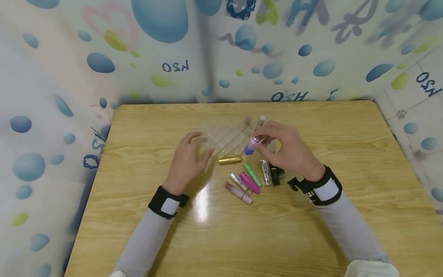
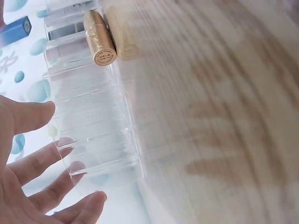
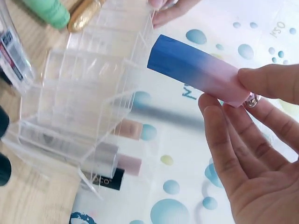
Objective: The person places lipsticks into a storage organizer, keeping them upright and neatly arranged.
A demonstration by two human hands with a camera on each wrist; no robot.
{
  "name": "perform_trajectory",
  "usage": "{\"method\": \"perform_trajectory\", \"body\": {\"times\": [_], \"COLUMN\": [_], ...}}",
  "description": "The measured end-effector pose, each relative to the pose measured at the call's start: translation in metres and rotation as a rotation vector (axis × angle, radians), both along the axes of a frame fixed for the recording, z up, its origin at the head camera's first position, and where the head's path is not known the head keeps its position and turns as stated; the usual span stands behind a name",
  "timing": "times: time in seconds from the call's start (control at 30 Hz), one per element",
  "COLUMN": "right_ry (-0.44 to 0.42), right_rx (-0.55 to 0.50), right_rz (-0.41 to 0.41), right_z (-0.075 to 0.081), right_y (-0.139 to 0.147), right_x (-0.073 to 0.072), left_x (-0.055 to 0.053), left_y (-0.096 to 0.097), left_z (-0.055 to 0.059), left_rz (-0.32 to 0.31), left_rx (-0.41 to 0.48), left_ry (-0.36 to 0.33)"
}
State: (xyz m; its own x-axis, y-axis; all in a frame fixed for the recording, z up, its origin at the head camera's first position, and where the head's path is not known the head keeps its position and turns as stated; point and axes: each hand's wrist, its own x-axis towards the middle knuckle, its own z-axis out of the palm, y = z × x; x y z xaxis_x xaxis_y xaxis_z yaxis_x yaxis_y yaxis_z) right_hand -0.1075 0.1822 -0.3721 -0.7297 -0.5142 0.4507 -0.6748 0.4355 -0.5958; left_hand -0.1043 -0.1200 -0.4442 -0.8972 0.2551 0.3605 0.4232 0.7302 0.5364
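Between thumb and fingers, my right hand (image 1: pixel 285 144) pinches a blue-to-pink lipstick tube (image 3: pixel 198 70) with a shiny knob at its pink end. The tube is raised above the right part of a clear divided organizer (image 1: pixel 221 138). My left hand (image 1: pixel 188 159) is at the organizer's left end, fingers spread and loosely bent; whether they touch it I cannot tell. Several cosmetic tubes stand in the organizer's right-hand cells, among them a pale pink-capped one (image 1: pixel 261 120). Along its front side lies a gold lipstick (image 2: pixel 100 39).
In front of the organizer, several tubes lie on the wooden table: a green one (image 1: pixel 252 175), a magenta one (image 1: pixel 249 182), a silver one (image 1: pixel 265 173), a black one (image 1: pixel 274 175) and a pale pink lip gloss (image 1: pixel 238 193). A patterned wall covering (image 1: pixel 194 50) rises behind the table's far edge.
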Motion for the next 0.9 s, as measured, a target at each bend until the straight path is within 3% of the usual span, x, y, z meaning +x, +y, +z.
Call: {"method": "perform_trajectory", "body": {"times": [0.43, 0.9], "right_ry": [0.133, 0.123], "right_rx": [-0.003, 0.043], "right_rz": [-0.162, -0.273], "right_z": [-0.006, -0.016], "right_y": [0.004, 0.006], "right_x": [-0.042, -0.054], "left_x": [-0.002, -0.003], "left_y": [0.002, 0.003], "left_z": [0.009, 0.012], "left_rz": [0.014, -0.002], "left_rx": [-0.007, -0.005], "left_ry": [-0.060, -0.107]}}
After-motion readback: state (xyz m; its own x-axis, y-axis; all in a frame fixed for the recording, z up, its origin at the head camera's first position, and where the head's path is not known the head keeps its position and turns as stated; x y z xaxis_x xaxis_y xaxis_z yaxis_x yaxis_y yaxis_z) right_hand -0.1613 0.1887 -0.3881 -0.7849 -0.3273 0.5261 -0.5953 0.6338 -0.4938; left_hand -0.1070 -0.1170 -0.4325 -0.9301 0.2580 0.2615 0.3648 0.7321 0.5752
